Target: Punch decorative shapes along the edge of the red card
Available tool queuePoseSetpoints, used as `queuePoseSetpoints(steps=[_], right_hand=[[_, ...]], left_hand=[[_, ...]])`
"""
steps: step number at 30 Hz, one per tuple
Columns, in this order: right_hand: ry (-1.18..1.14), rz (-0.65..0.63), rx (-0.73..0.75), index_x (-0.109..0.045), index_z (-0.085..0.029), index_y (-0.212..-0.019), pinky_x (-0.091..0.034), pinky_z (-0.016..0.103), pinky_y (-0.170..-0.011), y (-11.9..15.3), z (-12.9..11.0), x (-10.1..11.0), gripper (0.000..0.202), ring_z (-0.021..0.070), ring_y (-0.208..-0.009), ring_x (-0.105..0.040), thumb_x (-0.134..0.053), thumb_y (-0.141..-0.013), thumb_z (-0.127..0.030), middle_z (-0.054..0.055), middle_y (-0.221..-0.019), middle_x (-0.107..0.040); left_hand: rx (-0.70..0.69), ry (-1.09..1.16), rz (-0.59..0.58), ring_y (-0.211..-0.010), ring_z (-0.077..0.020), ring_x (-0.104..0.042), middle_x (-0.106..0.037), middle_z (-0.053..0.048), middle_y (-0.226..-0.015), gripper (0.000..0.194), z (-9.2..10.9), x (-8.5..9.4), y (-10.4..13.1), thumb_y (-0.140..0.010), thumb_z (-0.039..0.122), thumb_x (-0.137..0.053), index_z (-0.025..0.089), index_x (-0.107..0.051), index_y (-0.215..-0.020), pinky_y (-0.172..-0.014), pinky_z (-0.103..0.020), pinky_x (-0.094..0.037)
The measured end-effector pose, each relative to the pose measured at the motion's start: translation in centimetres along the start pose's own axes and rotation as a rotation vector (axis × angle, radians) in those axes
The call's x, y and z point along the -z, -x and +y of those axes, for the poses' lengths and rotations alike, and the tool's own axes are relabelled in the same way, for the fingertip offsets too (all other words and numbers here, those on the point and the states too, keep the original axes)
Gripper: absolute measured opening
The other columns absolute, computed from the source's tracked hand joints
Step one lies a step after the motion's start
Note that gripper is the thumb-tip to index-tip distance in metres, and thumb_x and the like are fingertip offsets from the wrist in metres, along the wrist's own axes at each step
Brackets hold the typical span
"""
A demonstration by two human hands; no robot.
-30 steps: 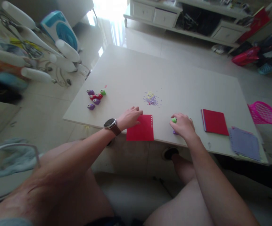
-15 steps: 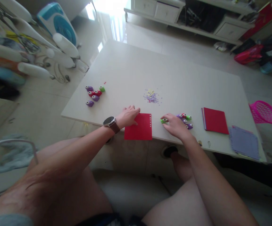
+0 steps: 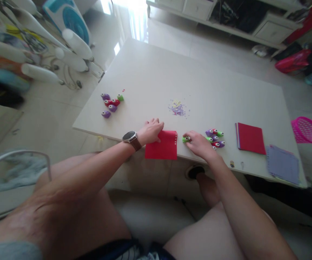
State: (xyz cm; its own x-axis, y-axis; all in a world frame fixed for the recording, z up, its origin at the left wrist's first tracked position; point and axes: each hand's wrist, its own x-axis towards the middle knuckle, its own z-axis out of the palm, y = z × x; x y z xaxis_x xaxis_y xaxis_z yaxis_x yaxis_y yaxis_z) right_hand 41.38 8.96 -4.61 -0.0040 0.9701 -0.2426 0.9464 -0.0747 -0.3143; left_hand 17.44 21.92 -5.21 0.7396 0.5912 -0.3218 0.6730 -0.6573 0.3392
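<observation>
A red sheet of paper [image 3: 162, 150] lies at the table's near edge and hangs slightly over it. Small punched holes run down its right side. My left hand [image 3: 153, 130], wearing a watch, rests with spread fingers on the sheet's upper left corner. Just right of the sheet, my right hand [image 3: 197, 143] pinches a small green paper punch [image 3: 186, 139] between thumb and fingers. Behind that hand stands a cluster of purple, red and green paper punches [image 3: 214, 138]. Tiny purple and yellow paper cut-outs [image 3: 178, 108] are scattered beyond the sheet.
More paper punches [image 3: 111, 103] stand at the table's left. To the right lie a stack of red paper [image 3: 251, 139] and purple sheets [image 3: 282, 164]. A pink basket [image 3: 307, 130] is beyond the right edge. White cabinets [image 3: 196, 9] stand across the floor.
My right hand has moved left with the green paper punch, away from the cluster and closer to the red sheet. My left hand stays on the sheet. The view has shifted slightly.
</observation>
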Motion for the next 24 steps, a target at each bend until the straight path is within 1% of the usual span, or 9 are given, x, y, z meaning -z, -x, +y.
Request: queuePoseSetpoints(steps=[5,8,10,12,15,19,24], right_hand=[[-0.018,-0.006,0.01,-0.073,-0.022,-0.111,-0.051,0.032,-0.089,-0.02,-0.13,0.08,0.027,0.0242,-0.104,-0.072,-0.059,-0.092,-0.01,0.009,-0.118,-0.077],[-0.043,0.001,0.015,-0.073,-0.022,-0.109,-0.051,0.031,-0.085,-0.01,-0.38,0.33,0.025,0.0235,-0.1,-0.072,-0.059,-0.092,-0.011,0.008,-0.115,-0.078],[-0.062,0.006,0.014,-0.072,-0.022,-0.107,-0.05,0.03,-0.081,0.02,-0.62,0.55,0.024,0.0225,-0.095,-0.073,-0.059,-0.091,-0.011,0.008,-0.113,-0.078],[-0.075,0.01,0.01,-0.072,-0.022,-0.105,-0.05,0.03,-0.078,0.06,-0.82,0.72,0.024,0.0219,-0.092,-0.072,-0.059,-0.089,-0.01,0.008,-0.111,-0.078],[-0.085,0.011,0.01,-0.071,-0.022,-0.105,-0.049,0.03,-0.077,0.12,-0.96,0.81,0.024,0.0218,-0.092,-0.072,-0.059,-0.089,-0.01,0.007,-0.11,-0.078],[-0.1,0.008,0.03,-0.07,-0.022,-0.104,-0.05,0.03,-0.08,0.14,-0.93,0.7,0.024,0.0214,-0.092,-0.072,-0.059,-0.088,-0.009,0.007,-0.109,-0.078],[-0.125,0.021,0.053,-0.07,-0.023,-0.102,-0.049,0.028,-0.076,0.11,-0.87,0.59,0.022,0.0205,-0.088,-0.071,-0.061,-0.086,-0.009,0.006,-0.106,-0.077]], left_hand=[[-0.004,0.059,-0.029,-0.127,-0.0372,-0.06,-0.066,-0.018,-0.133,0.069,0.27,0.11,0.01,-0.079,0.025,-0.081,0.018,-0.047,-0.139,-0.104,-0.048,-0.047],[-0.019,0.101,-0.053,-0.125,-0.0355,-0.064,-0.07,-0.015,-0.13,0.071,0.2,0.22,0.09,-0.081,0.022,-0.077,0.018,-0.044,-0.144,-0.105,-0.046,-0.047],[-0.02,0.12,-0.059,-0.125,-0.0342,-0.065,-0.071,-0.014,-0.131,0.066,0.0,0.19,0.08,-0.083,0.021,-0.073,0.019,-0.046,-0.142,-0.105,-0.045,-0.046],[-0.02,0.128,-0.056,-0.126,-0.0326,-0.065,-0.071,-0.014,-0.133,0.053,-0.26,0.04,0.0,-0.085,0.018,-0.066,0.02,-0.052,-0.137,-0.105,-0.044,-0.047],[-0.032,0.122,-0.039,-0.125,-0.0309,-0.066,-0.071,-0.013,-0.133,0.038,-0.55,-0.25,-0.26,-0.088,0.016,-0.058,0.021,-0.06,-0.126,-0.104,-0.043,-0.047],[-0.028,0.132,-0.032,-0.119,-0.029,-0.068,-0.075,-0.01,-0.125,0.032,-0.53,-0.39,-0.65,-0.094,0.017,-0.051,0.022,-0.063,-0.123,-0.101,-0.041,-0.049],[0.006,0.153,-0.039,-0.115,-0.0265,-0.07,-0.076,-0.008,-0.123,0.031,-0.33,-0.21,-0.87,-0.097,0.018,-0.048,0.022,-0.061,-0.125,-0.097,-0.038,-0.05]])
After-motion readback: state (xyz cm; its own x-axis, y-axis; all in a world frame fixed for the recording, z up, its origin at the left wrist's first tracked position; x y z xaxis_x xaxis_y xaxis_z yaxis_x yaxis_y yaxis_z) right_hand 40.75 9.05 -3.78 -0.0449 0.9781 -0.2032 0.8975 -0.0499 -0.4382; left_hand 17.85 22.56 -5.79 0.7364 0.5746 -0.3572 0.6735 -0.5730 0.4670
